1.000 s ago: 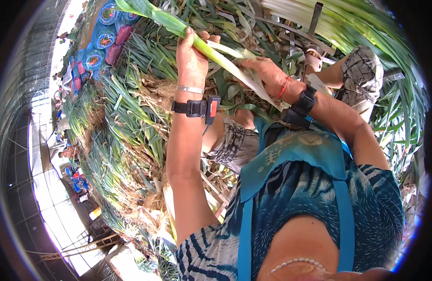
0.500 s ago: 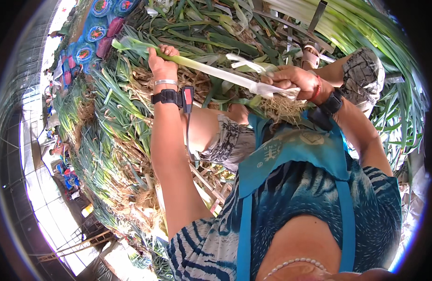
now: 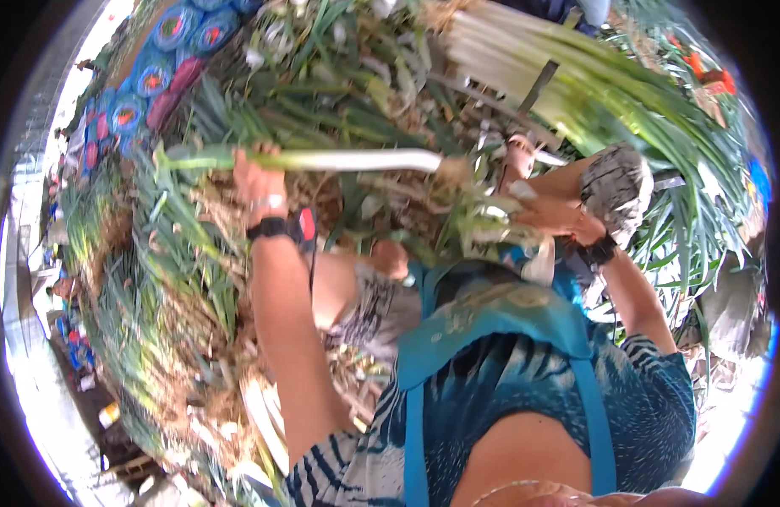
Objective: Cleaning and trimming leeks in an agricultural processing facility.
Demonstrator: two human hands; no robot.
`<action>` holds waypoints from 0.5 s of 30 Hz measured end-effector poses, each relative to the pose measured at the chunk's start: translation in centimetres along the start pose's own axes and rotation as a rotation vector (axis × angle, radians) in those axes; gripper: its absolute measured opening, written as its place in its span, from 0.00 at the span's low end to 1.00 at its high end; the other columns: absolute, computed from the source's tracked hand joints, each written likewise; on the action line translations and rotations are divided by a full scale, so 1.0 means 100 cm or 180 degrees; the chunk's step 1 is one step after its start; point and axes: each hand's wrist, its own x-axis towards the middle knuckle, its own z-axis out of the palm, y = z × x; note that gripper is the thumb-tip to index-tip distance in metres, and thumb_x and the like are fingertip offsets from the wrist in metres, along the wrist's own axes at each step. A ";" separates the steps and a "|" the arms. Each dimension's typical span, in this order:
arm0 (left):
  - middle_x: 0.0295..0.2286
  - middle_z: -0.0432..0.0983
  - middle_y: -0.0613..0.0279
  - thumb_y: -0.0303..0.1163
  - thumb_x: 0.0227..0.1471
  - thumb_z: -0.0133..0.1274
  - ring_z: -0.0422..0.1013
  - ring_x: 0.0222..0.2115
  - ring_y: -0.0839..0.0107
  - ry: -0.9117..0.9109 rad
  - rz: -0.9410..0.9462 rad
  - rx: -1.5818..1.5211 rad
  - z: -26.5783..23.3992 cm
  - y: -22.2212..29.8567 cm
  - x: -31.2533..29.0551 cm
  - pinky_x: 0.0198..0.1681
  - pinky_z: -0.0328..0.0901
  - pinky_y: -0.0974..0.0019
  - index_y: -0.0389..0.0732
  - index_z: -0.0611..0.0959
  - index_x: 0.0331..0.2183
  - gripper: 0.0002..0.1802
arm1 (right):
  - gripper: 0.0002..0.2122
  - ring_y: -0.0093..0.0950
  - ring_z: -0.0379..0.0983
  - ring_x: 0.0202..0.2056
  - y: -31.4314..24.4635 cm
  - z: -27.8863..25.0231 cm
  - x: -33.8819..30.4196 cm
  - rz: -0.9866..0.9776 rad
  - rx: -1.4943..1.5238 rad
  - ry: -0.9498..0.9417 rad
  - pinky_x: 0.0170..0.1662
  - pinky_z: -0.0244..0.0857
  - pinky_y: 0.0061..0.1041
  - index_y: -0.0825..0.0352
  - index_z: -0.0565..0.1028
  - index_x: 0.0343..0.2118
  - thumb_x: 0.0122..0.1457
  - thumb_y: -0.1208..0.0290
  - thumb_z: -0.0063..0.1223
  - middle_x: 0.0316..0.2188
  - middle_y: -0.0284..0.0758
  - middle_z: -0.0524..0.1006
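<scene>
My left hand (image 3: 259,176) is closed around the green upper part of a leek (image 3: 356,160). The leek lies nearly level, its white shaft pointing right and its root end close to the middle of the view. To the right of that root end is my right hand (image 3: 549,213), apart from the leek and above my lap. Motion smears its fingers, and pale, leafy strips (image 3: 487,218) show beside them. Whether it grips any of these strips is unclear.
A large bundle of cleaned leeks (image 3: 525,55) rests on a rack at the upper right. Heaped untrimmed leeks (image 3: 153,279) fill the left side. Leaf scraps (image 3: 347,84) cover the ground ahead. Blue net-like packs (image 3: 153,76) stand at the far left.
My right hand has come off the leek's root end and moved down a little. My left hand has carried the leek left and down, turning it nearly level. The whole view has shifted.
</scene>
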 end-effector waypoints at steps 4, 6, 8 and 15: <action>0.18 0.57 0.63 0.50 0.62 0.33 0.56 0.17 0.68 0.0828 -0.0205 -0.0200 0.030 0.008 -0.025 0.22 0.57 0.64 0.42 0.61 0.25 0.23 | 0.12 0.36 0.75 0.37 -0.094 -0.031 0.044 -0.0057 -0.0565 0.1415 0.38 0.67 0.36 0.68 0.74 0.40 0.56 0.67 0.48 0.32 0.44 0.76; 0.17 0.56 0.64 0.51 0.62 0.33 0.56 0.16 0.69 0.0876 -0.0273 -0.0194 0.037 0.011 -0.029 0.22 0.56 0.65 0.43 0.61 0.24 0.24 | 0.17 0.40 0.72 0.43 -0.138 -0.024 0.066 -0.0683 0.0215 0.2053 0.46 0.67 0.32 0.68 0.71 0.47 0.55 0.69 0.52 0.47 0.45 0.72; 0.17 0.57 0.65 0.51 0.62 0.34 0.56 0.15 0.69 0.0849 -0.0296 -0.0272 0.034 0.013 -0.028 0.20 0.55 0.66 0.44 0.62 0.22 0.24 | 0.19 0.40 0.71 0.45 -0.179 -0.019 0.091 -0.1776 -0.1006 0.2157 0.46 0.67 0.33 0.68 0.69 0.48 0.54 0.68 0.53 0.48 0.44 0.71; 0.21 0.63 0.57 0.35 0.58 0.43 0.62 0.19 0.64 0.0216 0.0014 -0.0556 0.038 0.002 -0.043 0.25 0.62 0.61 0.41 0.66 0.33 0.08 | 0.18 0.39 0.74 0.28 -0.176 0.030 0.109 -0.0826 0.0356 0.0993 0.33 0.65 0.35 0.68 0.68 0.50 0.57 0.69 0.48 0.25 0.46 0.75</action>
